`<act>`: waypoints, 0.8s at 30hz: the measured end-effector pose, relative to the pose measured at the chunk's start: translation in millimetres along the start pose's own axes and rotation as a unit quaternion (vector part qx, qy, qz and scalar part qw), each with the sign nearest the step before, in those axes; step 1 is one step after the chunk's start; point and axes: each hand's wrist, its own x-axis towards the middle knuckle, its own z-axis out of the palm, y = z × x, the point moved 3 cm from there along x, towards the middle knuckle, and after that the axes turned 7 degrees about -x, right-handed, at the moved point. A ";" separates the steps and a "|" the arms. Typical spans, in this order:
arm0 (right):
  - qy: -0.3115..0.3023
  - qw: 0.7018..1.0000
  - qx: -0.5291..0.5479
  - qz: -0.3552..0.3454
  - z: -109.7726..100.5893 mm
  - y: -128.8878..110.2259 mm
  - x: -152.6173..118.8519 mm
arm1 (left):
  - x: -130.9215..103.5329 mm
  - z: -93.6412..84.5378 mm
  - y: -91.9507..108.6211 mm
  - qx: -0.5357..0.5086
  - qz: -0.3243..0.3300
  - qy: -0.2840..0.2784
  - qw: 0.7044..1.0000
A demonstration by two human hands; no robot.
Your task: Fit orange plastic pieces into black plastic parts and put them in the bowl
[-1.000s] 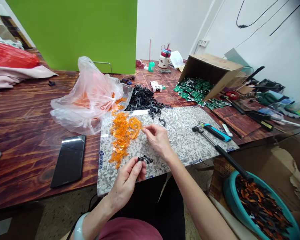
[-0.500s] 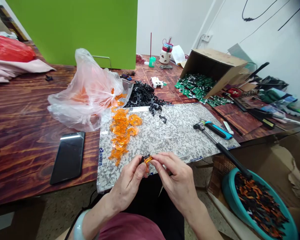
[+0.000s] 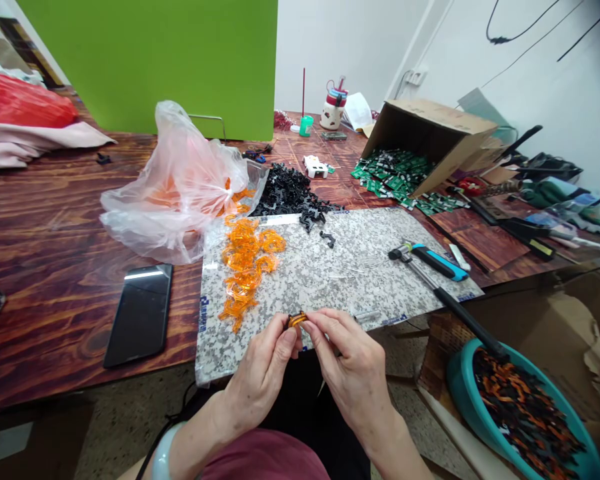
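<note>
Between both hands is a small curved orange and black plastic piece, held just over the front edge of the speckled board. My left hand pinches its left end between thumb and forefinger. The fingertips of my right hand close on its right end. Parts of the piece are hidden by the fingers. Loose orange plastic parts lie in a heap on the board's left side. Black plastic parts are piled behind, with one black part lying apart.
A plastic bag and a phone lie left. A hammer and a blue-black cutter rest at the board's right. Green circuit boards spill from a cardboard box. Lower right stands a teal basin of orange-black pieces.
The orange and black piece has turned slightly in my fingers, and more of its orange side faces up. Both hands stay nearly in place; the whole view has shifted a little.
</note>
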 end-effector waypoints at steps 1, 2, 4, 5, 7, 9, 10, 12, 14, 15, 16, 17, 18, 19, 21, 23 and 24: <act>0.002 1.000 0.003 0.001 0.1 -0.5 0.1 | -0.3 0.1 -1.0 0.007 0.000 -0.001 1.000; 0.004 1.000 0.005 0.001 0.2 -1.0 0.2 | -0.4 0.0 -2.0 0.017 -0.002 -0.001 1.000; 0.004 1.000 0.009 0.002 0.5 -1.7 0.5 | -0.4 -0.2 -3.3 0.040 -0.006 0.001 0.999; 0.003 1.000 0.011 0.002 0.6 -2.0 0.6 | -0.3 -0.2 -3.6 0.049 -0.006 0.003 0.999; 0.003 1.000 0.015 0.002 0.7 -2.5 0.6 | -0.3 0.0 -3.7 0.057 -0.004 0.007 0.998; 0.006 1.000 0.019 0.005 0.5 -3.1 0.4 | -0.8 0.5 -3.3 0.056 -0.003 0.009 0.998; 0.007 1.000 0.022 0.006 0.4 -3.4 0.1 | -1.3 0.6 -3.0 0.053 -0.003 0.011 0.999; 0.011 1.000 0.028 0.008 -0.1 -4.1 -0.5 | -2.3 0.5 -1.7 0.049 0.002 0.017 0.999; 0.009 0.999 0.037 0.011 -1.0 -4.3 -0.9 | -3.4 -0.6 0.6 0.052 0.013 0.023 0.998; 0.006 0.999 0.044 0.017 -1.8 -4.0 -0.9 | -3.9 -1.3 1.9 0.055 0.018 0.023 0.998; -0.001 0.998 0.054 0.027 -2.8 -3.3 -0.7 | -4.2 -1.9 3.2 0.058 0.024 0.019 0.998; -0.013 0.997 0.067 0.042 -3.8 -2.1 -0.3 | -4.4 -2.5 4.5 0.061 0.029 0.012 0.998; -0.031 0.994 0.083 0.058 -4.8 -0.7 0.3 | -4.3 -3.0 5.7 0.064 0.033 0.003 0.997; -0.054 0.991 0.100 0.075 -5.7 0.9 1.0 | -4.2 -3.6 6.7 0.065 0.038 -0.007 0.997; -0.105 0.980 0.134 0.103 -6.9 4.0 2.6 | -3.3 -4.6 8.5 0.068 0.051 -0.026 0.996; -0.144 0.968 0.165 0.121 -7.2 7.1 3.8 | -2.4 -5.2 9.9 0.070 0.068 -0.045 0.994; -0.156 0.962 0.183 0.127 -7.0 8.4 4.1 | -2.0 -5.4 10.6 0.070 0.076 -0.055 0.993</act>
